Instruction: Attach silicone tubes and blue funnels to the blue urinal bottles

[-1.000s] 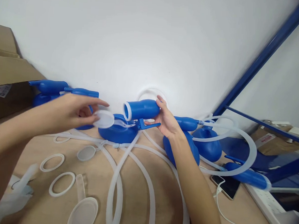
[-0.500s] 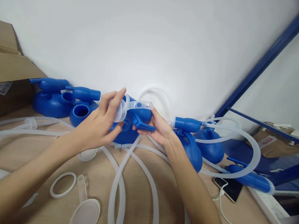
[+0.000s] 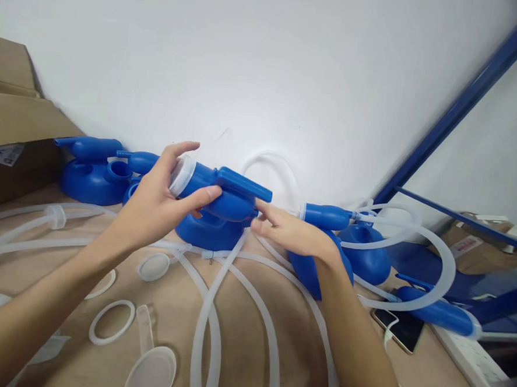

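Observation:
My left hand wraps round the wide end of a blue plastic urinal funnel, where a clear translucent cap is fitted. Its thumb lies along the funnel's side and its index finger sticks up. At the narrow right end, the bent fingers of my right hand grip the funnel; their exact hold is partly hidden. A flat blue handle runs along the upper side. Just below, a blue urinal bottle stands on the table, partly covered by the funnel.
More blue bottles stand left and right along the wall. White tubes loop over the table. A white ring and a round lid with strap lie in front. A cardboard box, phone and power strip flank the area.
The funnel has been turned: its handle now points up on top, and the cap's strap is out of sight. My left hand has shifted left, my right hand onto the narrow end.

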The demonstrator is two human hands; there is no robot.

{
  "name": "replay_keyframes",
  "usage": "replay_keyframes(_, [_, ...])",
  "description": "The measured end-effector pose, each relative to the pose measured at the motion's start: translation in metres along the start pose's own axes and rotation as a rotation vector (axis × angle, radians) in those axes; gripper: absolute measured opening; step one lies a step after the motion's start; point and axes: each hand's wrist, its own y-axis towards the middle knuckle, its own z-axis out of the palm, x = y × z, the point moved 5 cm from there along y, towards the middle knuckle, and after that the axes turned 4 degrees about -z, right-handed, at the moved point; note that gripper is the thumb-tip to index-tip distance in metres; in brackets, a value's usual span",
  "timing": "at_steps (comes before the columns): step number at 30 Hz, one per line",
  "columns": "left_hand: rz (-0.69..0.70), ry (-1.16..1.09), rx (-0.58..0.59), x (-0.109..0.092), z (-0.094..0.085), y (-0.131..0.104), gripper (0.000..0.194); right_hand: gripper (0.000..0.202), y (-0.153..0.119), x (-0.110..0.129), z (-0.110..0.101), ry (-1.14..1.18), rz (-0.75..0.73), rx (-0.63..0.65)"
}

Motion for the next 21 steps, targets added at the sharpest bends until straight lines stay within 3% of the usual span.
replay_keyframes(3, [-0.138, -0.135, 0.055, -0.002, 0.006, -0.003, 0.079, 0.075, -0.001, 0.025, 0.010, 0.036, -0.155, -0.135])
replay_keyframes(5, [-0.119, -0.081, 0.058, -0.008, 0.007, -0.006, 0.076, 0.068, 0.002, 0.031, 0.021, 0.097, -0.185, -0.218])
replay_keyframes(8, [-0.052, -0.082, 0.103, -0.012, 0.010, -0.011, 0.075, 0.055, 0.007, 0.024, 0.031, 0.171, -0.173, -0.300])
replay_keyframes(11, [0.028, -0.217, 0.176, -0.010, 0.016, -0.016, 0.084, 0.059, 0.008, 0.010, 0.029, 0.268, -0.110, -0.327])
replay_keyframes(13, [0.104, -0.292, 0.202, -0.010, 0.020, -0.018, 0.090, 0.060, 0.009, 0.005, 0.026, 0.338, -0.067, -0.294])
replay_keyframes(16, [0.218, -0.326, 0.212, -0.016, 0.024, -0.022, 0.096, 0.057, 0.011, 0.010, 0.026, 0.497, -0.074, -0.143])
replay_keyframes(21, [0.365, -0.306, 0.157, -0.023, 0.024, -0.026, 0.095, 0.054, 0.014, 0.016, 0.026, 0.609, -0.089, 0.020])
